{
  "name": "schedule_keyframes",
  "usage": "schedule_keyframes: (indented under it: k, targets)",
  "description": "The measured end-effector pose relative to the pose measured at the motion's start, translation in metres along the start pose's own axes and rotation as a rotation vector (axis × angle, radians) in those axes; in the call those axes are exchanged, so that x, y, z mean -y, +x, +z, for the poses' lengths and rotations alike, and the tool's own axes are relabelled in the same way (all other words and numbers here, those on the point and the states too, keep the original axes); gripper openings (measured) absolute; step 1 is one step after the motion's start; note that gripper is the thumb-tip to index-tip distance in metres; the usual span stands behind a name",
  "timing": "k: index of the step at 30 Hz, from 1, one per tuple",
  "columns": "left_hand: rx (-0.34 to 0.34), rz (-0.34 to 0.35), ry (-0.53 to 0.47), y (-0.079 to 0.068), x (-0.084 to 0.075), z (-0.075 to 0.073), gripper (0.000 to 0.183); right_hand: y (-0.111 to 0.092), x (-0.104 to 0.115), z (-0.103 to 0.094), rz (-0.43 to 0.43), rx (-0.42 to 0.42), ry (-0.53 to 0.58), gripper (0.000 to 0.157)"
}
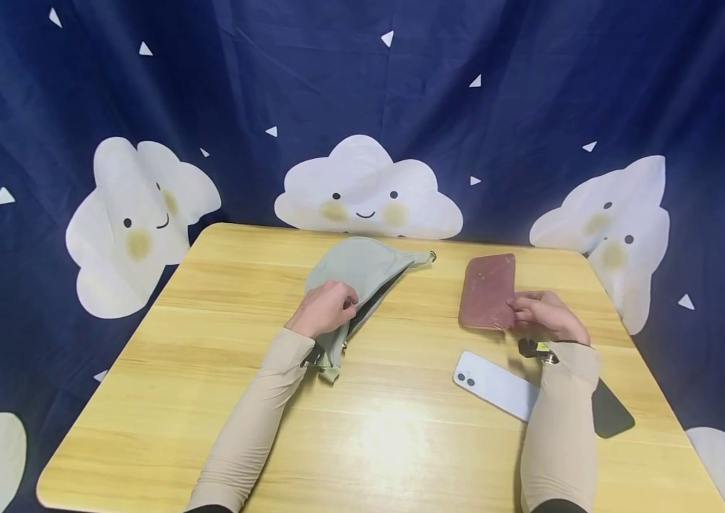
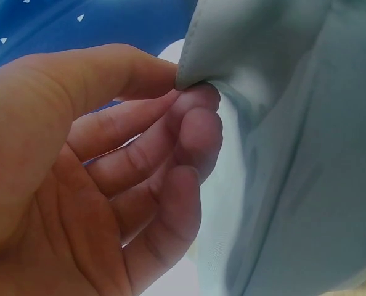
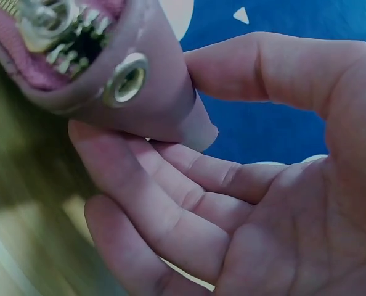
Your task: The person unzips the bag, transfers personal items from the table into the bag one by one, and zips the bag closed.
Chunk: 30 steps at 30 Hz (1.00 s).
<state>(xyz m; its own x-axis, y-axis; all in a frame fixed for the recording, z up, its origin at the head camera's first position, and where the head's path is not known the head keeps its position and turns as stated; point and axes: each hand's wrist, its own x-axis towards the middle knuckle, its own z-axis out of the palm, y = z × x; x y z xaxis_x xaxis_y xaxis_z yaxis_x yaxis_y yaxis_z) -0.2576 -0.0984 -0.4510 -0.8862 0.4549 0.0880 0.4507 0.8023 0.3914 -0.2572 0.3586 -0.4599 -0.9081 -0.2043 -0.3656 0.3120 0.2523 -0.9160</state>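
Observation:
My left hand (image 1: 328,308) pinches the edge of a pale grey-green waist bag (image 1: 356,265) between thumb and fingertips. The bag's long opening gapes along its right side, and in the left wrist view its cloth (image 2: 306,160) hangs beside the curled fingers. At the right, my right hand (image 1: 548,313) grips the lower right corner of a dark pink zip wallet (image 1: 487,292). In the right wrist view the thumb presses one face and the fingers lie under the other. Close by show the wallet's metal eyelet (image 3: 127,80) and gold zipper teeth (image 3: 78,43).
A white phone (image 1: 493,383) lies on the wooden table (image 1: 388,434), partly under the right forearm. A dark flat object (image 1: 612,407) shows beyond that sleeve, and a small black item (image 1: 527,348) sits by the wrist. Behind the table hangs a blue cloud-print curtain (image 1: 336,85).

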Motion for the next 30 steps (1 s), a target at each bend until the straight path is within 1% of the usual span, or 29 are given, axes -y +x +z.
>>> schedule_keyframes:
  k: [8,11,14,20,22,25,27,30]
  targets:
    - [0.004,-0.009,-0.005,0.000,0.001,0.000,0.018,0.004,0.005,0.007,-0.017,0.010,0.033,0.070]
    - [0.004,-0.014,-0.005,-0.001,0.000,0.000,0.018,0.005,0.006,0.009,-0.034,0.018,0.059,0.068]
    - [0.003,-0.016,-0.005,-0.001,0.000,-0.001,0.019,0.007,0.006,0.012,-0.052,0.028,0.070,0.061]
    - [0.001,-0.014,-0.003,-0.001,0.000,-0.001,0.018,0.009,0.009,0.018,-0.068,0.034,0.100,0.033]
    - [0.000,-0.014,-0.003,-0.001,0.000,-0.001,0.017,0.010,0.010,0.021,-0.075,0.043,0.120,0.029]
    - [-0.001,-0.018,-0.001,0.000,0.000,0.000,0.017,0.012,0.013,0.025,-0.076,0.054,0.128,0.033]
    - [-0.004,-0.021,-0.001,0.000,0.000,0.000,0.018,0.013,0.014,0.028,-0.081,0.064,0.104,0.038]
    - [-0.002,-0.025,-0.004,0.000,-0.001,-0.001,0.019,0.015,0.015,0.031,-0.076,0.075,0.094,0.040]
